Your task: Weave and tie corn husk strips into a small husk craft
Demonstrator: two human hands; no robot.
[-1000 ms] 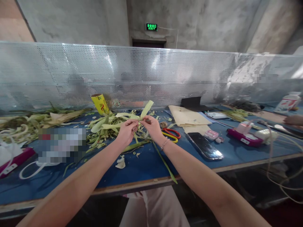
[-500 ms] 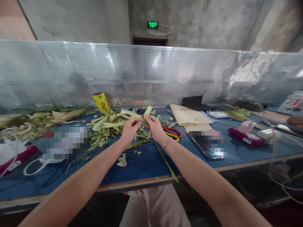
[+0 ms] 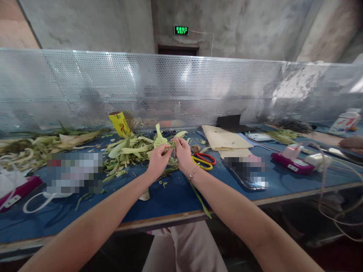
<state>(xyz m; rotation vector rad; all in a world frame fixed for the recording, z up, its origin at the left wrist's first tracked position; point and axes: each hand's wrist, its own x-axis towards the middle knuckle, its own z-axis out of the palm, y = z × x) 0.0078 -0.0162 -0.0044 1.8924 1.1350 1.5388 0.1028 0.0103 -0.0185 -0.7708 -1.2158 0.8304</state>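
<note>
My left hand [image 3: 159, 161] and my right hand [image 3: 183, 152] meet just above the blue table. Both are closed in a pinch on a piece of pale green corn husk [image 3: 160, 138], whose broad ends stand up and fan out beyond my fingers. The spot where the fingertips grip it is partly hidden. Behind and left of my left hand lies a heap of husk strips [image 3: 124, 151]. Scissors with red and yellow handles [image 3: 208, 163] rest right of my right wrist, near a small ball of brown twine [image 3: 195, 148]. A long green leaf strip [image 3: 202, 202] lies under my right forearm.
A yellow tube [image 3: 120, 124] leans by the heap. To the right lie brown paper sheets [image 3: 227, 138], a phone [image 3: 245, 177] and a purple power strip [image 3: 293, 164] with cables. More husks [image 3: 68, 141] and a blurred packet [image 3: 75, 172] lie left. A perforated metal screen [image 3: 181, 87] closes the back.
The husk between my hands has spread, with one end now upright over my left hand and another leaning right. My hands stay close together and have shifted slightly lower.
</note>
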